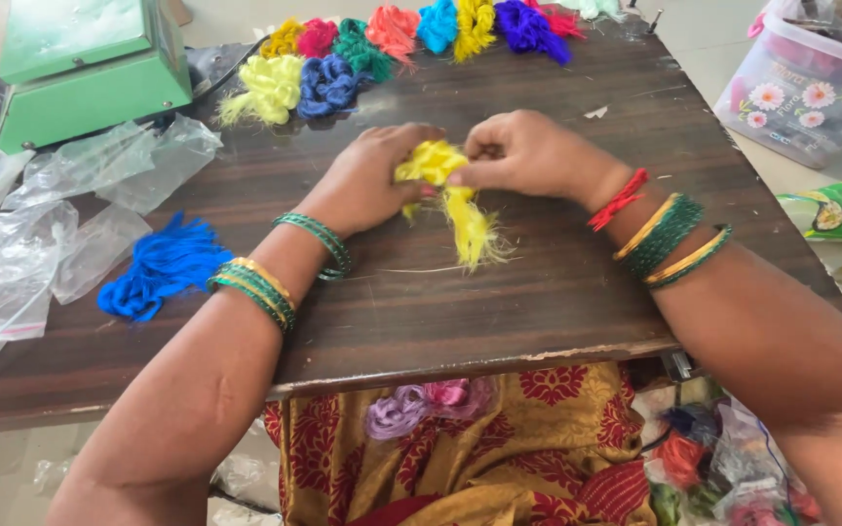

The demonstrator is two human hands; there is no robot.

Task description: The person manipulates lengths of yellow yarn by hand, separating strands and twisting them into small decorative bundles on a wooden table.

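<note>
While the yellow tuft [448, 195] sits mid-table [538, 292], my left hand [367, 180] and right hand [528, 151] both pinch it, its frayed tail trailing toward me. Clear bags [99, 185] lie left beside blue yarn [163, 265]. A clear flowered box [811, 93] and green pouch [835, 214] sit right.

Both hands, left hand [367, 180] and right hand [528, 151], pinch a yellow yarn bundle [450, 195].
</note>
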